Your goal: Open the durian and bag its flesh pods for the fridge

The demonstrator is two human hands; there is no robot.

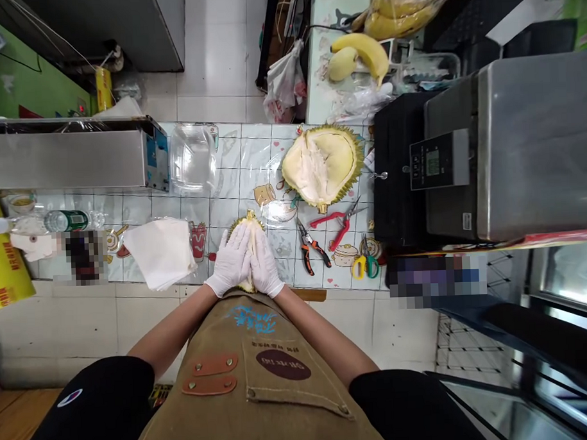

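Both hands wear white gloves and clasp a small piece of durian (248, 227) at the table's near edge. My left hand (230, 261) grips its left side. My right hand (266, 262) grips its right side, fingers pressed against the pale flesh. The spiky green husk shows above and below the hands. A larger opened durian half (323, 164) lies further back to the right, pale inside facing up.
Orange-handled pliers (312, 247), red shears (339, 221) and yellow scissors (365, 262) lie right of the hands. A stack of white paper (162, 250) sits to the left, a clear plastic box (194, 156) behind it. A scale (438, 167) and bananas (364, 50) are to the right.
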